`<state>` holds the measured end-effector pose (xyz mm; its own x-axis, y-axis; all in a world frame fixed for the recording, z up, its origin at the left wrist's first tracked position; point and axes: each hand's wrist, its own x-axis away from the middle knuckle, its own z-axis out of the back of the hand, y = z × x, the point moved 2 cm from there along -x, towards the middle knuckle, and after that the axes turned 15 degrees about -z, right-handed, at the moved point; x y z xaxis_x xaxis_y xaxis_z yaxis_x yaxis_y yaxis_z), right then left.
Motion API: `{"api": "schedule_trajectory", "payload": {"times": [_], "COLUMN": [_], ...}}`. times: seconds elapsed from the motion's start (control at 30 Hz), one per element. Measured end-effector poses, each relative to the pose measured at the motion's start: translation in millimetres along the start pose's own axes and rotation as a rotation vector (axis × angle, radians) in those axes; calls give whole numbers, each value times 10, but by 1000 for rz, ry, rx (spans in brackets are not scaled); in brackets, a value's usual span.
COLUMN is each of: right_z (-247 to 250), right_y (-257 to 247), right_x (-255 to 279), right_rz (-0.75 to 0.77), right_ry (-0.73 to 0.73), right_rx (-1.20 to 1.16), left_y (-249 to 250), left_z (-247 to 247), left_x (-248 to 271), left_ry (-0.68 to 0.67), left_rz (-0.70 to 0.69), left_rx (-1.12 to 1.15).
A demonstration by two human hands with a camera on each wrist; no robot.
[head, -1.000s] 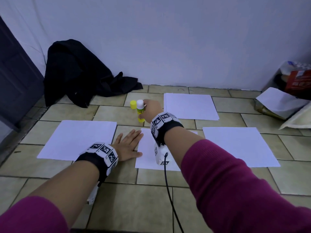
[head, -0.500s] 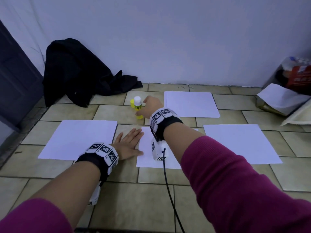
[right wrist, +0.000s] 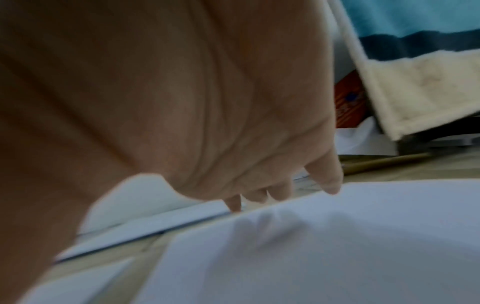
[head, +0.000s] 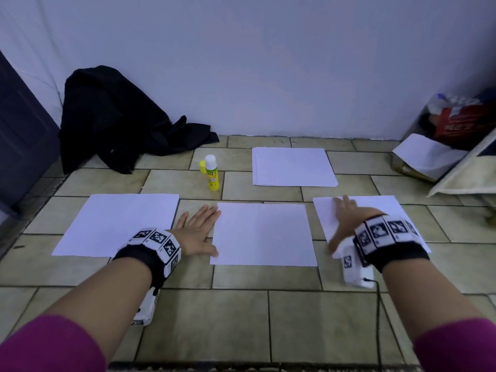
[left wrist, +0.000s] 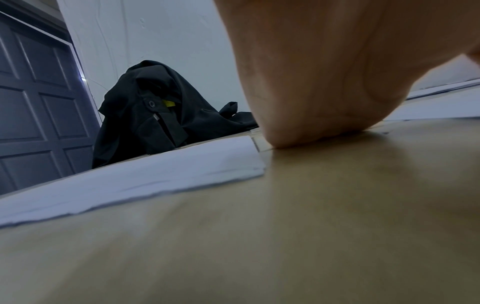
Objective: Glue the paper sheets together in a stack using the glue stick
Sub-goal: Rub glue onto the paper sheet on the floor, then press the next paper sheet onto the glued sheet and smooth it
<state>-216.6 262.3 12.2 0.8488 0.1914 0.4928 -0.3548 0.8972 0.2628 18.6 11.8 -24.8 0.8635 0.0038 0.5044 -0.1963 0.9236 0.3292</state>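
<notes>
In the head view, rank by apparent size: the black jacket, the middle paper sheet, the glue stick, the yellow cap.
1. black jacket, though it lies farther off than the sheet, so the two are close.
2. middle paper sheet.
3. glue stick, standing upright.
4. yellow cap, partly hidden behind the glue stick.

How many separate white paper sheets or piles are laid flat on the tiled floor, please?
4: left sheet, centre sheet beside the left hand, right sheet under the right hand, far pile. Sheets within piles may be hidden.
</notes>
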Motion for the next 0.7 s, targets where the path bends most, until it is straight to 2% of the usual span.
{"api": "schedule_trajectory", "payload": {"times": [0.1,0.27,0.37,0.7], "right_z": [-193,-243,-214,-201], "right_y": [215,328,341,347], "right_x": [-1,36,40,56], "right_rz": [-34,53,62,50], "right_ry": [-52,0,37,14], "right_rx": [-135,-334,-321,-228], "left_y": [8,13,17,-7], "left_z": [-6,-6,-7,-20], "left_x": [-10,-13,-7,-12], "left_ry": [5,14,18,30], "left_rz": [7,7,3,-5], "left_rx": [-1,9,12,19]}}
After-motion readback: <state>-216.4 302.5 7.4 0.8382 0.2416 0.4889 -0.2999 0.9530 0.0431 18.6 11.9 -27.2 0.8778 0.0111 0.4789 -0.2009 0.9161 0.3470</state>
